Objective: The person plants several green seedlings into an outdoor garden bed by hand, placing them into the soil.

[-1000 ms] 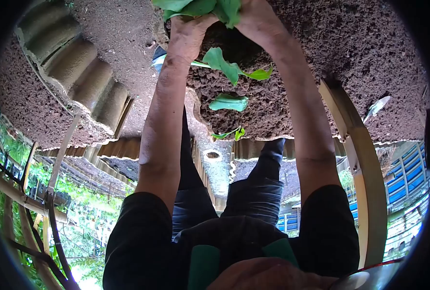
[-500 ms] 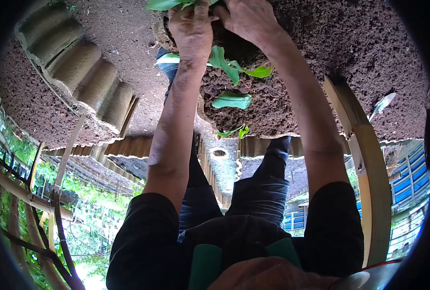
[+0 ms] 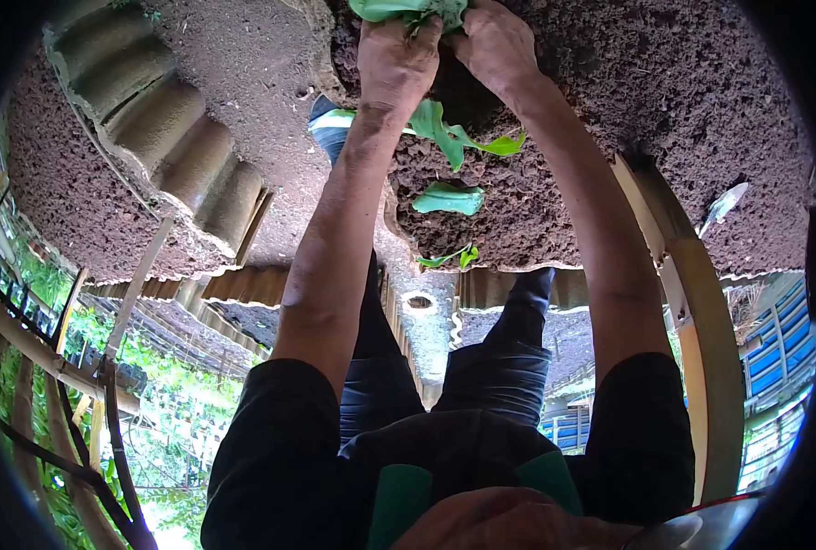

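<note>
At the top edge, my left hand (image 3: pixel 397 62) is closed on a broad green leaf (image 3: pixel 385 9) that looks folded or bunched. My right hand (image 3: pixel 498 44) is closed on the leaf's other side, close against my left; its fingertips are partly hidden. A pale, soil-like patch shows on the leaf between the hands. Beneath my forearms, on dark soil (image 3: pixel 518 215), lie a torn leaf strip (image 3: pixel 440 130), a rolled leaf piece (image 3: pixel 448 199) and a small leaf scrap (image 3: pixel 452 258).
Corrugated sheets (image 3: pixel 156 119) edge a soil bed at left. A curved-looking wooden beam (image 3: pixel 701 302) runs along the right. Past it, a trowel (image 3: pixel 725 203) is stuck in or lying on the soil. My legs (image 3: pixel 490 367) are against the bed's edge.
Both hands and the leaf sit slightly further right in view, as does the surrounding scene. More of the leaf's pale patch shows between the hands now.
</note>
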`<state>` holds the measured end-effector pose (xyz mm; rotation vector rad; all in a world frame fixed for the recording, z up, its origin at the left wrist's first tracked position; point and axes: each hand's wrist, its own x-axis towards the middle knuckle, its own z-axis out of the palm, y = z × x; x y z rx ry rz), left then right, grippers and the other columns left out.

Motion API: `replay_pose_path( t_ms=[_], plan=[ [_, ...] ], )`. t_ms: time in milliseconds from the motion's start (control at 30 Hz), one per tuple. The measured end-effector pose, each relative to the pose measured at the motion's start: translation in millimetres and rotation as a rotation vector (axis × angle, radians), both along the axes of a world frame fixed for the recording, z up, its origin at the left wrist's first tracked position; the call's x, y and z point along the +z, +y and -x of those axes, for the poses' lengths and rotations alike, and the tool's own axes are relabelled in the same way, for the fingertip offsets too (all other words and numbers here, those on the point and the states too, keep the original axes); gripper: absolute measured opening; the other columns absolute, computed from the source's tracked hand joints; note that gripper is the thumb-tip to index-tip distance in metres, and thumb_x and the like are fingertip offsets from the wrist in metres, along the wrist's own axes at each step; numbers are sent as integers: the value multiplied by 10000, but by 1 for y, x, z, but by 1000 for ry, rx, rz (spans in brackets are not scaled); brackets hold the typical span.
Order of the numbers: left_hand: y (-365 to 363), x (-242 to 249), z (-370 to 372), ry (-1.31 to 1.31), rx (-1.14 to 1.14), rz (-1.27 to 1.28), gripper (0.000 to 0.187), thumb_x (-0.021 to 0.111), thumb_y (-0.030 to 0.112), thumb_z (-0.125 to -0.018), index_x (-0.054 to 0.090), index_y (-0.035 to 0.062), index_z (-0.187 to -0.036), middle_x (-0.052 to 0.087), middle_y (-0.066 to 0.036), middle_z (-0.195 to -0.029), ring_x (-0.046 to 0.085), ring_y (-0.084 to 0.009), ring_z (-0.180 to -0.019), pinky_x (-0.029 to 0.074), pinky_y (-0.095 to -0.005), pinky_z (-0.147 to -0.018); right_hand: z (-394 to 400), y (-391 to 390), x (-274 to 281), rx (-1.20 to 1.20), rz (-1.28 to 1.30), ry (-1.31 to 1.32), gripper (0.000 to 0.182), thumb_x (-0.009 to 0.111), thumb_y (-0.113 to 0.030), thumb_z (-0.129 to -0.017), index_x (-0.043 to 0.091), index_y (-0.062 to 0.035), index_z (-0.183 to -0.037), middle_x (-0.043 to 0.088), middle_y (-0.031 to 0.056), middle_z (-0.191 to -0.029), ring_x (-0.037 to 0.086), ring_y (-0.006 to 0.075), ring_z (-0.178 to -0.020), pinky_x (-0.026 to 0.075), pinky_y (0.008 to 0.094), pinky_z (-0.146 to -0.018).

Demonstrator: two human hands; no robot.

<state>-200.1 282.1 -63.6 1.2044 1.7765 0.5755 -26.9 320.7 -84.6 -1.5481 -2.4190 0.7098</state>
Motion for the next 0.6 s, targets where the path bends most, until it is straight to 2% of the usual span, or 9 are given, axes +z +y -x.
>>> replay_pose_path(
  t_ms=[33, 133, 267, 300, 400, 433, 533, 567, 600],
  plan=[
    [3, 16, -3, -83, 81, 98, 362, 726, 381, -957, 758, 21, -985, 737, -82, -900, 705, -181, -717, 634, -305, -616, 1, -1, 2, 7, 0, 46, 277, 693, -86, -780, 742, -77, -1052, 684, 203, -1197, 653, 376, -1122, 570, 442, -925],
    [6, 27, 10, -214, 160, 238, 403, 814, 331, -888, 711, 16, -1118, 750, -92, -964, 712, -154, -733, 630, -268, -611, 2, 5, 15, 33, 35, 143, 320, 663, -64, -773, 754, -93, -1079, 680, 197, -1207, 650, 375, -1126, 568, 436, -926],
    [1, 50, 26, -208, 84, 111, 443, 866, 245, -838, 691, 2, -1164, 751, -110, -1026, 753, -162, -866, 657, -250, -701, -1, 9, 22, 108, 39, 150, 351, 643, -64, -796, 761, -102, -1125, 672, 188, -1237, 646, 378, -1142, 558, 428, -947],
    [1, 51, 30, -306, 122, 125, 426, 870, 202, -834, 697, 18, -1177, 750, -106, -1052, 759, -165, -921, 660, -252, -719, 1, 10, 29, 122, 12, 143, 357, 642, -68, -805, 761, -105, -1140, 669, 187, -1251, 644, 379, -1149, 554, 426, -955],
    [0, 50, 32, -433, 179, 52, 402, 861, 191, -848, 702, 24, -1177, 751, -98, -1068, 759, -168, -915, 664, -263, -760, 2, 24, 51, 158, 329, 121, 360, 648, -59, -820, 752, -97, -1162, 646, 195, -1319, 633, 384, -1194, 548, 424, -987],
    [3, 54, 22, -455, 256, 40, 314, 828, 182, -889, 725, 15, -1134, 760, -82, -1012, 755, -180, -878, 648, -286, -786, 0, 21, 38, 134, 260, 152, 359, 650, -53, -822, 750, -93, -1164, 642, 197, -1329, 630, 384, -1204, 548, 426, -991],
    [-3, 23, 5, -633, 386, -56, 312, 746, 115, -951, 627, 35, -1228, 690, -58, -1116, 679, -157, -906, 583, -284, -688, -3, 11, 9, 90, 91, 205, 353, 652, -31, -824, 744, -78, -1162, 635, 208, -1345, 624, 387, -1228, 551, 433, -1002],
    [-5, 21, 0, -584, 288, -143, 422, 774, 109, -928, 593, 68, -1306, 684, -47, -1162, 674, -152, -948, 577, -283, -700, -4, 12, 16, 95, 59, 199, 351, 650, -22, -823, 743, -72, -1157, 638, 213, -1341, 624, 388, -1230, 551, 435, -1005],
    [-6, 18, -4, -573, 243, -215, 373, 758, 108, -938, 619, 66, -1282, 689, -54, -1149, 674, -156, -957, 580, -293, -716, -5, 13, 22, 100, 29, 194, 348, 648, -13, -821, 742, -67, -1152, 641, 217, -1336, 624, 390, -1232, 552, 437, -1008]
  ],
)
